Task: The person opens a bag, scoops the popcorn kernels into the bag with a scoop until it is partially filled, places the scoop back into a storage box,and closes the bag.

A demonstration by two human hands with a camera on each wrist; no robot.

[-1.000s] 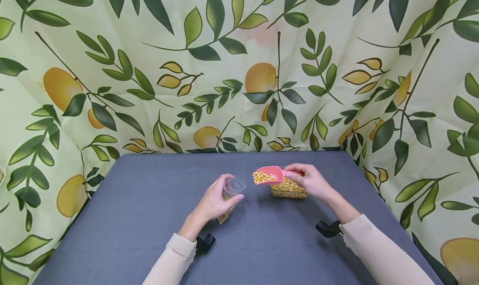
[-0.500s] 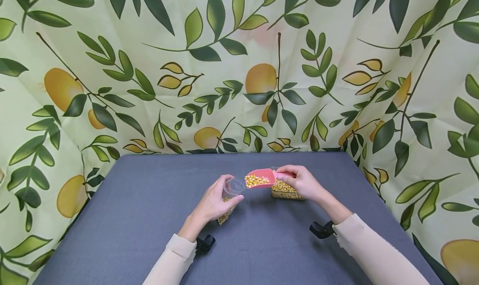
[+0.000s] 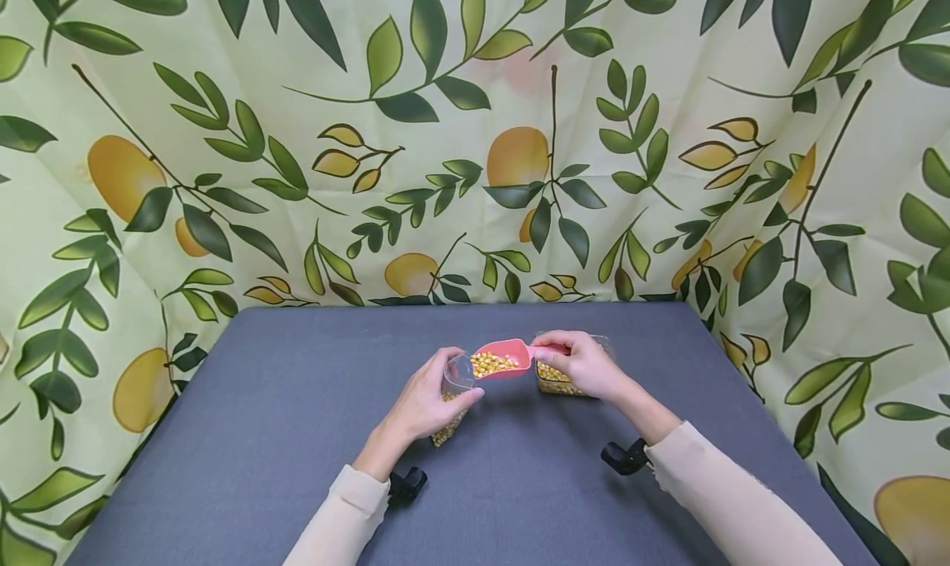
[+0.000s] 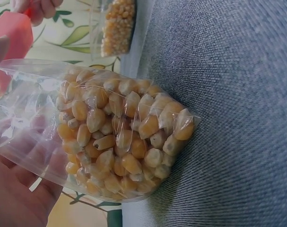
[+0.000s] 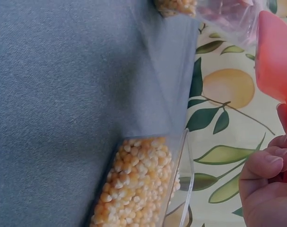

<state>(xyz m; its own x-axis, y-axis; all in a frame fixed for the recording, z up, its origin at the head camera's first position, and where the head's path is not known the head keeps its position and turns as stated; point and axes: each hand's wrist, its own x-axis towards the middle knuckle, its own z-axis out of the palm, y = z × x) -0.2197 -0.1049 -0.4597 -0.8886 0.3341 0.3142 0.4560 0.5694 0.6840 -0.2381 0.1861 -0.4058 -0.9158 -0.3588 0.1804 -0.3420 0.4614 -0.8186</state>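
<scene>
My left hand (image 3: 425, 397) holds a clear plastic bag (image 4: 119, 137) by its upper part, its mouth spread open. Corn kernels (image 4: 105, 146) fill the lower part of the bag, which stands on the table. My right hand (image 3: 582, 364) grips the handle of a pink scoop (image 3: 512, 353) loaded with corn kernels. The scoop's front edge is right at the bag's mouth, overlapping it in the head view. Below and behind the right hand sits a clear container (image 5: 138, 184) of corn kernels, partly hidden by that hand in the head view.
A blue-grey cloth covers the table (image 3: 297, 384). Behind it and along the sides hangs a curtain (image 3: 445, 178) printed with leaves and fruit. Black wrist mounts (image 3: 625, 457) stick out under both forearms.
My right hand has moved left with the loaded scoop, from over the container to the bag's mouth. The left hand and the bag have stayed in place.
</scene>
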